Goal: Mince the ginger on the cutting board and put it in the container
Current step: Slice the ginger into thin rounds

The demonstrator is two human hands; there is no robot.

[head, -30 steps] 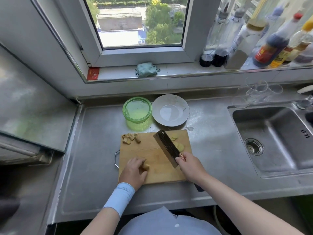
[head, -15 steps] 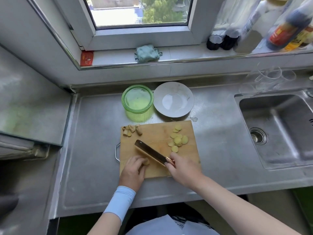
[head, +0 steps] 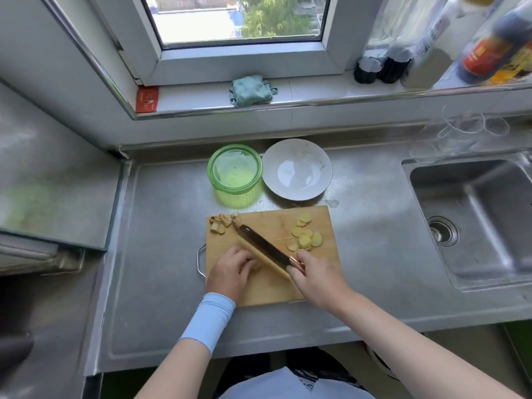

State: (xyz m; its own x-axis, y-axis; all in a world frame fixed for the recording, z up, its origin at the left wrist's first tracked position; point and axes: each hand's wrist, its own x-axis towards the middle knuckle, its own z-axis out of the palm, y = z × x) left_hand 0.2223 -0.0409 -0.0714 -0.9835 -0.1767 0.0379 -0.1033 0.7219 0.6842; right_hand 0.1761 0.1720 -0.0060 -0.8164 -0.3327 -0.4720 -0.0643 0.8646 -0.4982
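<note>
Nearest you: left hand (head: 230, 272) rests on the cutting board (head: 259, 295), fingers curled down over the remaining ginger knob (head: 256, 265), pinning it. Right hand (head: 316, 279) has its fingers wrapped round the handle of the cleaver (head: 263, 246). The blade stands edge-down on a diagonal, at the knob; touching or just beside, cannot tell.

Change: a second ago the blade lay out over the slices at the board's right. It has since come back to the knob and the slices are uncovered. Reading: you are still slicing, mincing not begun.

Counts:
- 1 knob, 1 cleaver, 1 board
- ginger slices (head: 305, 239): roughly ten, loose pile on the board's right half; overlap prevents an exact tally
- peel scraps (head: 220, 223): about five, far left corner

Beyond the board, on the table (head: 161, 254): 1 green container (head: 233, 200), open, no ginger visible inside; 1 white plate (head: 270, 168) just beside it on the right
</note>
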